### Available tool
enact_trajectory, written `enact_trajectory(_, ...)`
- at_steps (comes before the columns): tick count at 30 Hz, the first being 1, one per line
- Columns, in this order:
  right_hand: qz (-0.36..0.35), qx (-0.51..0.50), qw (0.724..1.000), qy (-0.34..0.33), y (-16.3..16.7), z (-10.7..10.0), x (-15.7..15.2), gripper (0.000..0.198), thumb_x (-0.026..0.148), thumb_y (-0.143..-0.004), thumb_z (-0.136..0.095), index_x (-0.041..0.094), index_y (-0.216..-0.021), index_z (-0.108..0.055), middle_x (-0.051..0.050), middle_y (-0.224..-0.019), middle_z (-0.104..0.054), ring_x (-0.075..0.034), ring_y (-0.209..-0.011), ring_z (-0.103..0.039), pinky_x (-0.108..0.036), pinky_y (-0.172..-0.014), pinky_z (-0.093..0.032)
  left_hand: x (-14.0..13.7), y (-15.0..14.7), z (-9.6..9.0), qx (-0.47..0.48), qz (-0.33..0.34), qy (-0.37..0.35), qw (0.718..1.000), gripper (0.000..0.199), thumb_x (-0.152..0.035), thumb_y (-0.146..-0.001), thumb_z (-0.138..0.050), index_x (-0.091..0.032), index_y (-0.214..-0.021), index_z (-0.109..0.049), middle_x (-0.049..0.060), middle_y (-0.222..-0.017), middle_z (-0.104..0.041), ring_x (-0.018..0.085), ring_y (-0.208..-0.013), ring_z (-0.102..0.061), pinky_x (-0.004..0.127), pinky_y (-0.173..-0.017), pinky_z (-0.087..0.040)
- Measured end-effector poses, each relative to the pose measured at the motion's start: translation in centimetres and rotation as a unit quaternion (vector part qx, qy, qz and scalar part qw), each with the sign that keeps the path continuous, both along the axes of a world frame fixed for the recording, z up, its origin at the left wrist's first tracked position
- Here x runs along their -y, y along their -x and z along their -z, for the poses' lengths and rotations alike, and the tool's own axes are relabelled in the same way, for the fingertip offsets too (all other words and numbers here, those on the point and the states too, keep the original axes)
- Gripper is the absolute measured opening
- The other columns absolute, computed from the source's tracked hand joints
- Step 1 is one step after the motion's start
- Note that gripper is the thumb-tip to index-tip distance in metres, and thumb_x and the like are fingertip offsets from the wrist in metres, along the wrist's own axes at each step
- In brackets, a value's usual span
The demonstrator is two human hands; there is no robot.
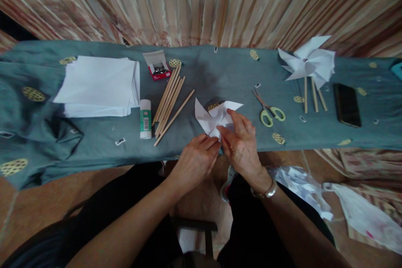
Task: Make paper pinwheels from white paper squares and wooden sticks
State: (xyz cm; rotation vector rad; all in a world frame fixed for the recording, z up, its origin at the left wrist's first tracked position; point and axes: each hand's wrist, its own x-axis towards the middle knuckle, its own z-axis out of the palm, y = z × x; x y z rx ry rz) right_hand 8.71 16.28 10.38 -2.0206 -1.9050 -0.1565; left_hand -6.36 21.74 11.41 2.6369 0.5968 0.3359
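Observation:
A white paper pinwheel [210,120] with pointed, folded blades lies at the near edge of the cloth-covered table. My left hand [199,155] has its fingers closed on the pinwheel's near side. My right hand [240,140] pinches the same paper from the right, thumb close to the centre and index finger on a blade. The fingers hide part of the near blades. To the left lie several wooden sticks [169,99], one [174,118] apart from the rest. Green-handled scissors [268,111] rest right of my hands, blades slightly apart.
A glue stick [145,119], a stack of white paper [97,81] and an opened box of small metal pins [159,69] are on the left. Pinwheels on sticks [309,65] and a phone [347,105] lie right. Below, a plastic bag of paper scraps [300,186] sits on the floor.

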Motion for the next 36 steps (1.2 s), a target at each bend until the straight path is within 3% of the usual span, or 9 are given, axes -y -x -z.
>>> enact_trajectory(13,-0.005,0.063,0.998,0.031,0.8,-0.1,-0.2,0.028,0.018,-0.096,-0.040,0.014,-0.110,-0.065,-0.016,-0.142,-0.049,-0.028,-0.129,-0.041,-0.043,-0.097,-0.036,0.1,0.0,0.0,-0.008,-0.004,0.003,1.000,0.016,-0.012,-0.087,-0.055,-0.012,-0.100,-0.064,0.007,-0.099,-0.068,0.023,-0.092,-0.058,0.036,-0.084,-0.054)
enact_trajectory(18,-0.022,0.051,0.998,0.035,0.8,0.2,-0.3,0.030,0.016,-0.096,-0.037,0.014,-0.109,-0.064,-0.015,-0.144,-0.047,-0.028,-0.139,-0.031,-0.044,-0.101,-0.032,-0.5,0.5,-0.1,0.075,-0.017,0.010,0.997,0.016,-0.014,-0.090,-0.050,-0.013,-0.098,-0.064,0.007,-0.099,-0.069,0.020,-0.089,-0.060,0.033,-0.082,-0.054)
enact_trajectory(24,-0.024,0.032,0.999,0.015,0.7,0.9,-0.4,0.033,0.015,-0.096,-0.033,0.015,-0.108,-0.064,-0.016,-0.144,-0.046,-0.028,-0.143,-0.025,-0.046,-0.103,-0.029,-3.2,1.9,-0.3,0.200,-0.117,-0.006,0.973,0.019,-0.021,-0.091,-0.052,-0.014,-0.099,-0.068,0.008,-0.099,-0.071,0.019,-0.092,-0.064,0.033,-0.084,-0.054)
enact_trajectory(30,-0.023,0.030,0.999,0.003,0.7,1.0,-0.4,0.034,0.011,-0.094,-0.034,0.011,-0.106,-0.066,-0.020,-0.143,-0.047,-0.030,-0.142,-0.026,-0.047,-0.105,-0.028,-3.9,2.5,0.0,0.206,-0.158,-0.002,0.966,0.018,-0.016,-0.086,-0.056,-0.013,-0.095,-0.071,0.010,-0.096,-0.071,0.021,-0.093,-0.065,0.036,-0.086,-0.054)
enact_trajectory(36,-0.021,0.045,0.999,0.016,0.9,0.9,-0.3,0.035,0.008,-0.090,-0.037,0.011,-0.108,-0.067,-0.020,-0.144,-0.046,-0.031,-0.143,-0.023,-0.047,-0.106,-0.027,-4.0,2.6,0.5,0.220,-0.201,0.051,0.953,0.019,-0.016,-0.084,-0.056,-0.016,-0.097,-0.071,0.009,-0.100,-0.072,0.022,-0.099,-0.065,0.038,-0.091,-0.053)
